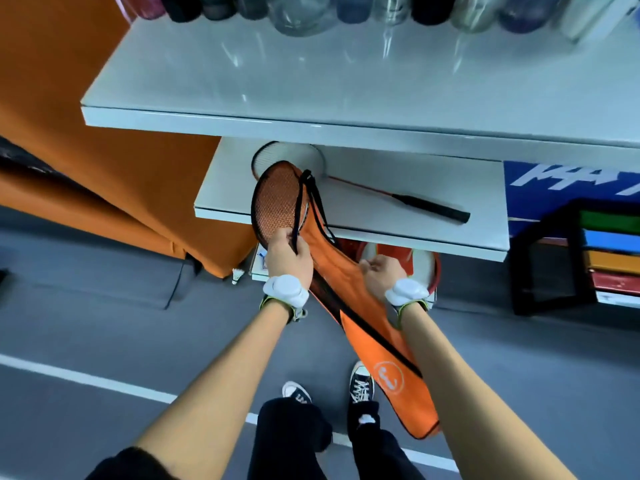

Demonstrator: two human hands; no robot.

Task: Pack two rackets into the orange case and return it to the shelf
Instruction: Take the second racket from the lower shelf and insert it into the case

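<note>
The orange case (388, 362) hangs slanted between my arms, its wide open mouth up by the lower shelf (433, 188). One racket's head (277, 199) sits in that mouth, its strings showing against the orange lining. My left hand (287, 256) grips the case's black edge and strap at the racket head's lower rim. My right hand (381, 271) pinches the orange fabric at the case's middle. A second racket (363, 188), with a white head, red shaft and black handle, lies flat on the lower shelf behind the case.
A white upper shelf (311, 91) carries a row of bottles and jars. Under the lower shelf stands a red and white round object (415, 265). A shuttlecock (237, 275) lies on the grey floor beside orange padding (104, 168). Coloured boxes fill a black rack (609, 251) at the right.
</note>
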